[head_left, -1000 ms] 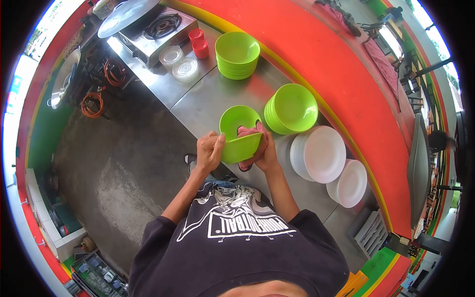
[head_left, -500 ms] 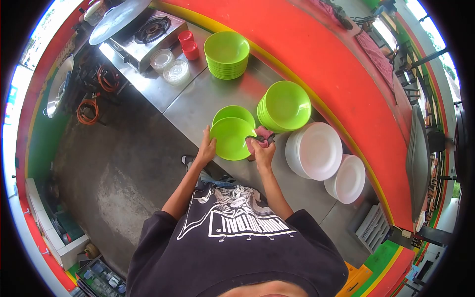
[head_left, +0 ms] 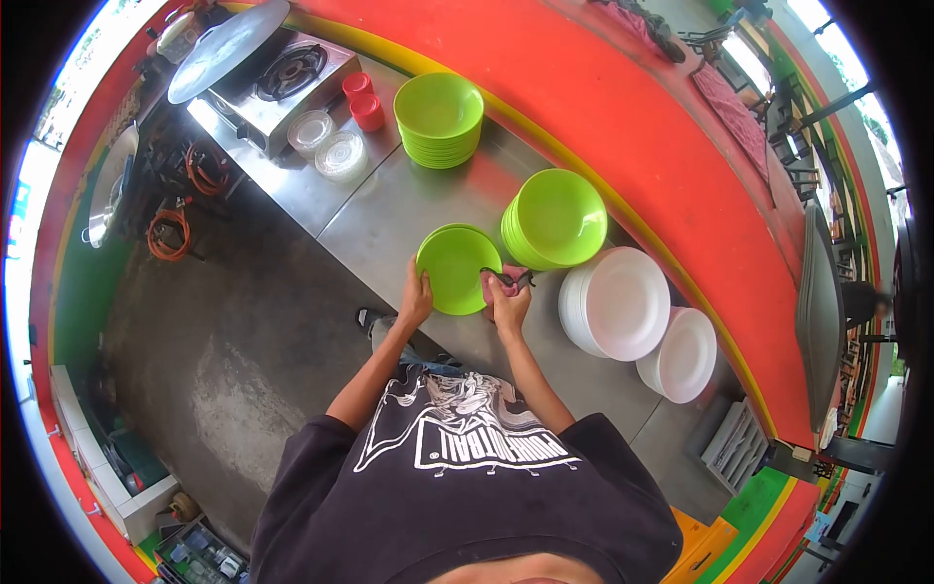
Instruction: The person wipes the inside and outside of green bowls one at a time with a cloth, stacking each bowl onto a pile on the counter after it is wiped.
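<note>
A green bowl is tilted toward me over the steel counter, with the rim of another green bowl showing just behind its upper edge. My left hand grips the bowl's left rim. At its right side, my right hand is closed around a pink and dark cloth, pressed against the rim. Just beyond, to the right, stands a leaning stack of green bowls. A taller green stack sits farther back.
White plates and smaller white bowls are stacked on the right of the steel counter. Red cups, clear lids and a gas stove stand at the far left. A red ledge borders the counter.
The held bowl has moved up and now nearly covers the green bowl behind it, which showed much more before. Both hands stay on the same things. The view has shifted slightly.
</note>
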{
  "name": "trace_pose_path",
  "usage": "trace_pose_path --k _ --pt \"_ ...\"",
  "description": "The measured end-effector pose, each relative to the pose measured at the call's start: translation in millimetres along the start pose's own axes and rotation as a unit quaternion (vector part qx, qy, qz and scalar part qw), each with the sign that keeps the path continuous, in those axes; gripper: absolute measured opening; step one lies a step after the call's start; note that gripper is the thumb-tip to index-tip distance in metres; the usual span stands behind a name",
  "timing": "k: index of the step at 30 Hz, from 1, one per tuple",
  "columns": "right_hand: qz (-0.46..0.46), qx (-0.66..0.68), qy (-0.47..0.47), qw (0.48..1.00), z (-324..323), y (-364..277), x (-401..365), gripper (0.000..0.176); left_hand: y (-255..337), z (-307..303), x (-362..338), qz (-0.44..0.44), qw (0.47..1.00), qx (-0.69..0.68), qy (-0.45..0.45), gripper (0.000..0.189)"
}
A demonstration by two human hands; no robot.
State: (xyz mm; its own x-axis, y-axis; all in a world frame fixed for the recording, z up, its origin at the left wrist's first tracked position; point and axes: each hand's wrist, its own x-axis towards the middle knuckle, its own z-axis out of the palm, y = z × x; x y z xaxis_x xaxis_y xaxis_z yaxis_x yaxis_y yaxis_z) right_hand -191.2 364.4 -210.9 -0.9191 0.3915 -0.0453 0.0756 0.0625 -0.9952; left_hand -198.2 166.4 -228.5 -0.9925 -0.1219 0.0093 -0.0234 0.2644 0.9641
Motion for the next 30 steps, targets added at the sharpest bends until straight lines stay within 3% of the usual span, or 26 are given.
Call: trace_pose_path --k 7,12,16,19,20,23,25,30 --pt "-0.043 -0.075 0.004 0.996 10 -8 7 0.032 -10 -1 15 -0.032 0.999 -0.001 0.018 0.031" --pt "0.020 -0.002 0.025 0.999 14 -11 3 0.028 -4 -10 23 -0.036 0.997 0.029 0.055 0.030" --pt "0.085 0.093 0.030 0.992 20 -60 -5 0.021 -16 -18 31 -0.038 0.998 0.028 0.029 0.033" --pt "-0.054 0.040 -0.005 0.998 22 -54 3 0.018 -10 -27 43 -0.084 0.996 -0.002 -0.017 0.037" --pt "-0.041 0.045 -0.017 0.998 23 -55 5 0.018 -1 -33 47 -0.110 0.993 -0.019 -0.036 0.039" --pt "-0.021 0.056 -0.041 0.997 33 -82 8 0.018 7 -45 85 -0.138 0.989 -0.056 -0.017 0.049" --pt "-0.037 0.055 -0.044 0.997 42 -90 18 0.019 22 -52 129 -0.115 0.989 -0.090 0.003 0.054" --pt "0.033 0.163 -0.052 0.985 76 -108 45 0.022 86 -54 238 -0.044 0.991 -0.084 0.091 0.075"
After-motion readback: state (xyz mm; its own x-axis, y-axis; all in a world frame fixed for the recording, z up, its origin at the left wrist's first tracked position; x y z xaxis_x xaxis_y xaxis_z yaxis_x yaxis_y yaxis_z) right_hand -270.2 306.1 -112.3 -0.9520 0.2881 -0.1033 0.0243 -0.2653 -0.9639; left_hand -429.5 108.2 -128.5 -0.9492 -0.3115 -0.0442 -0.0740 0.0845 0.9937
